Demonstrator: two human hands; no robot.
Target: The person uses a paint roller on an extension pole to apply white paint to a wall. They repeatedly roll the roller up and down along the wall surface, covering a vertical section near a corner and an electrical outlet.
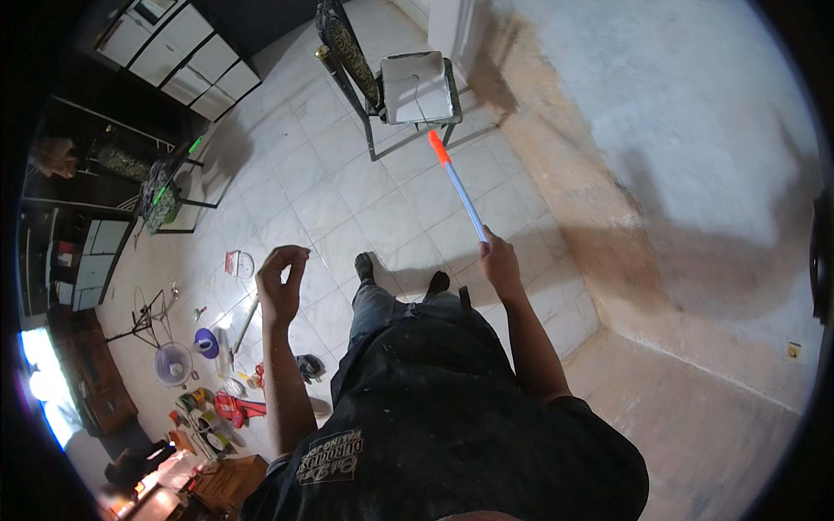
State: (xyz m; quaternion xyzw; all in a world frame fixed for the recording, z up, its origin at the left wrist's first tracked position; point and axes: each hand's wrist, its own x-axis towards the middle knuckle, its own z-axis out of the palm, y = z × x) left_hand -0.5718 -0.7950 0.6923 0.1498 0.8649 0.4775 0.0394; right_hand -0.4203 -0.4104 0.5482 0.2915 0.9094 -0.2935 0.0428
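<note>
My right hand (500,260) grips the lower end of a pale blue extension pole (464,200) with an orange grip (438,148) at its far end. From that grip a bent wire roller frame (420,104) reaches over a white paint tray (427,68). Any roller cover there blends into the white and cannot be made out. The tray rests on the seat of a patterned, metal-legged chair (345,58). My left hand (281,286) is raised over the floor, thumb and forefinger touching in a ring, with nothing visible in it.
A wall (704,130), part white and part bare tan, stands on the right. A second chair (159,189) with a green-marked pole is on the left. A small bucket (239,264), a fan (173,365), paint cans (212,426) and a red bag (234,408) lie left on the tiles.
</note>
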